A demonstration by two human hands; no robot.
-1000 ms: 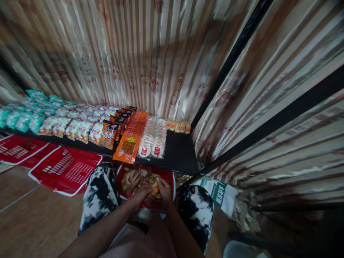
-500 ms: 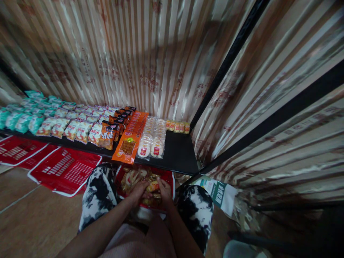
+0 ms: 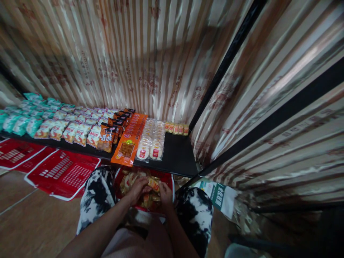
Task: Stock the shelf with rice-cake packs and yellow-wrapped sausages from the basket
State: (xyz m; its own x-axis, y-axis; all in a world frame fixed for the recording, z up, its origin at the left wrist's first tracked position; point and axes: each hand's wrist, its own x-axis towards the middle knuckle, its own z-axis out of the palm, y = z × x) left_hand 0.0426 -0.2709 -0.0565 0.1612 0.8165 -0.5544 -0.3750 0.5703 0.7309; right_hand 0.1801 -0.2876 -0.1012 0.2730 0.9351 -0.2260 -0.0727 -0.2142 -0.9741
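Left hand (image 3: 137,189) fingers pinch a small orange foil snack packet (image 3: 154,184) over the red plastic basket (image 3: 166,176); right hand (image 3: 165,192) rests curled beside it, grip unclear

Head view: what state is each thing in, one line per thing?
Basket, on the floor between the knees, filled with snacks.
Left hand, fingers curled on a packet over the basket.
Right hand, in the basket, grip unclear.
Shelf, lined with snack rows lying flat.
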